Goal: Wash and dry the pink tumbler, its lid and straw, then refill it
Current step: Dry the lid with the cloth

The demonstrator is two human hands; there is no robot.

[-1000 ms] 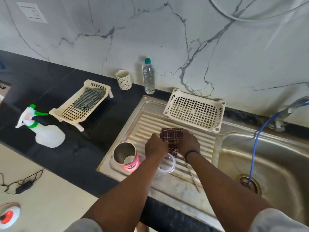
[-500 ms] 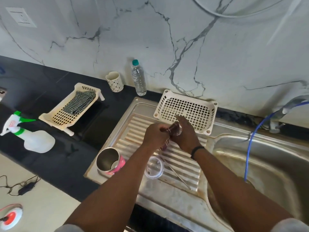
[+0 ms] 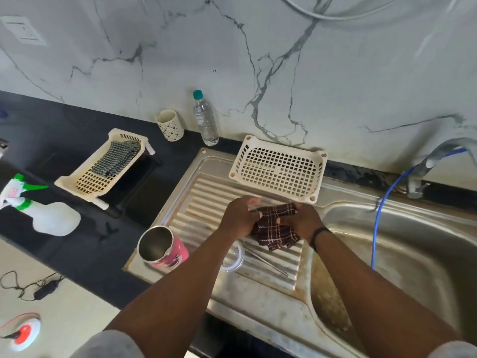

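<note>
The pink tumbler (image 3: 165, 248) stands open-mouthed at the front left corner of the steel drainboard (image 3: 206, 192). Its clear lid (image 3: 233, 258) lies flat just right of it, partly hidden by my left forearm. The thin metal straw (image 3: 268, 262) lies across the ribs beside the lid. Above them, my left hand (image 3: 238, 215) and my right hand (image 3: 302, 220) both grip a dark maroon checked cloth (image 3: 273, 228), which hangs bunched between them.
A white perforated basket (image 3: 278, 167) sits upside down at the back of the drainboard. The sink basin (image 3: 413, 254) with a tap (image 3: 423, 166) and blue hose (image 3: 382, 220) lies right. A water bottle (image 3: 205, 118), patterned cup (image 3: 170, 125), cloth tray (image 3: 103, 166) and spray bottle (image 3: 44, 213) stand left.
Both hands lifted the cloth off the drainboard, bunched it, and now hold it spread a little wider between them. The camera view shifted; tumbler, lid and straw stayed put.
</note>
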